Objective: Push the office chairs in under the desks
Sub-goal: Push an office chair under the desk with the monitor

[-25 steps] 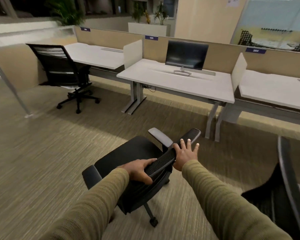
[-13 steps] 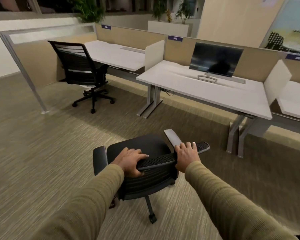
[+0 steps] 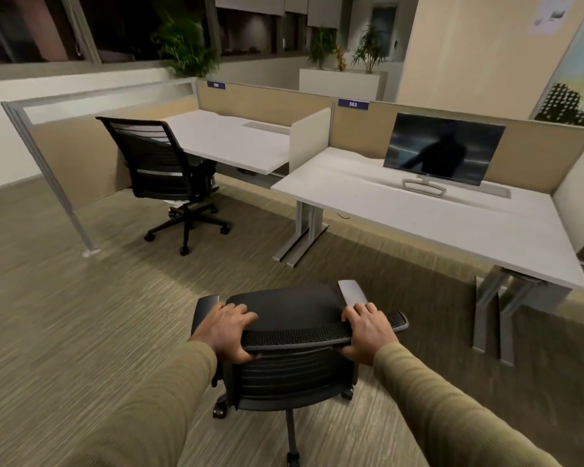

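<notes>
A black mesh-backed office chair stands on the carpet right in front of me, its seat facing the desks. My left hand grips the left end of its backrest top, fingers over the edge and thumb under. My right hand grips the right end the same way. The white desk with a monitor lies ahead to the right, a stretch of carpet away from the chair. A second black chair stands at the left desk, partly pulled out and angled.
Grey desk legs stand between the two desks, and another pair to the right. A monitor sits on the right desk. Beige partitions back the desks. A glass end panel on a metal post closes the left side.
The chair has swung round so its back faces me squarely. My right hand's fingers have curled over the backrest. The view has turned left and nearer the desks; the third chair at right is gone from view.
</notes>
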Demonstrator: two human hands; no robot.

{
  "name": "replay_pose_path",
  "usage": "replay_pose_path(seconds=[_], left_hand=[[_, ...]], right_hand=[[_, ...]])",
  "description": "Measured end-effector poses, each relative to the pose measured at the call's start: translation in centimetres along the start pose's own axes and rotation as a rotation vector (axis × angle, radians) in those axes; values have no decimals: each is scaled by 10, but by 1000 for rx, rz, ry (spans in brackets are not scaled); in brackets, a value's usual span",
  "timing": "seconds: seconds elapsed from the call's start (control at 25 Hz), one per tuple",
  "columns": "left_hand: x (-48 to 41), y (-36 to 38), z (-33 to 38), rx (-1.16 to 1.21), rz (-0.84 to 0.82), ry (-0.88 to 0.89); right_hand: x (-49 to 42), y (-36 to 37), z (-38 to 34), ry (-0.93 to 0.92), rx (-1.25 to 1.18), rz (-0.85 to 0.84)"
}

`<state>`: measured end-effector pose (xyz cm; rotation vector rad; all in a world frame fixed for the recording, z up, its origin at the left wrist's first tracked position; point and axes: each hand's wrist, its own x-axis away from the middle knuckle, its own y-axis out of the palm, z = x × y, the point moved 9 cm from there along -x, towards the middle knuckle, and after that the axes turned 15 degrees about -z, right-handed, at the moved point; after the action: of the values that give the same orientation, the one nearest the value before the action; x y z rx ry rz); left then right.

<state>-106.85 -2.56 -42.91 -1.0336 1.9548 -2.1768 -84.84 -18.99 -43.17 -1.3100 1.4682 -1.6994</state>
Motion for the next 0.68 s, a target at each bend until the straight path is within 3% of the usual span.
replay_pose_path(seconds=[0.2, 0.68], left_hand=[[-69, -24, 0, 107, -2, -33], [-282, -128, -65, 178, -142, 159]], right_hand=[[-64, -19, 46, 27, -10, -78], [-218, -70, 121, 208, -15, -65]])
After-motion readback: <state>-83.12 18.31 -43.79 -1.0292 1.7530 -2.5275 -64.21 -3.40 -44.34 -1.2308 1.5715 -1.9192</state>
